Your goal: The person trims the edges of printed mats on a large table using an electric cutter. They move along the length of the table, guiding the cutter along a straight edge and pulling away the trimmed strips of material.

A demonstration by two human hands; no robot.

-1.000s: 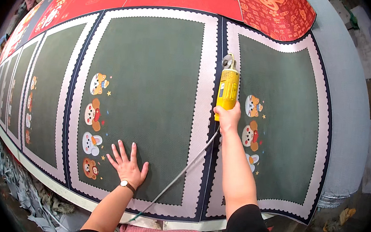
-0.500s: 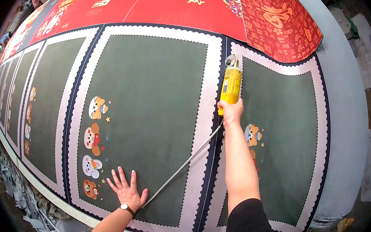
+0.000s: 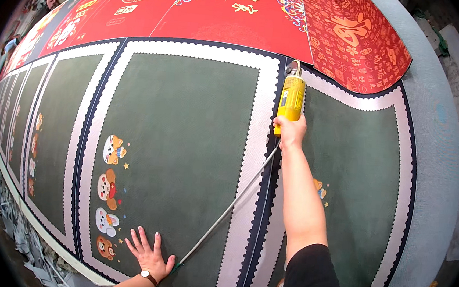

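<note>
My right hand [image 3: 291,131] grips the rear of a yellow electric rotary cutter [image 3: 291,98]. Its round metal head lies on the dark strip between two printed green mats, close to the red mats. A thin pale line runs down that strip behind the tool. From the handle a grey cord [image 3: 218,222] slants down past my left hand [image 3: 150,257], which lies flat with fingers spread on the larger green mat [image 3: 181,139]. This mat has a white scalloped border and cartoon animal heads along its left side. The right green mat [image 3: 355,153] is partly covered by my right arm.
Red mats with gold patterns [image 3: 228,19] lie along the far side, one curling over the right green mat. More green mats [image 3: 63,130] continue leftward. A pale grey roll or padded surface [image 3: 437,176] borders the right. Fabric scraps [image 3: 22,240] pile beyond the table's left edge.
The cutter and my right hand have moved farther along the dark strip, toward the red mats. My left hand stays flat on the mat. The whole view has shifted slightly.
</note>
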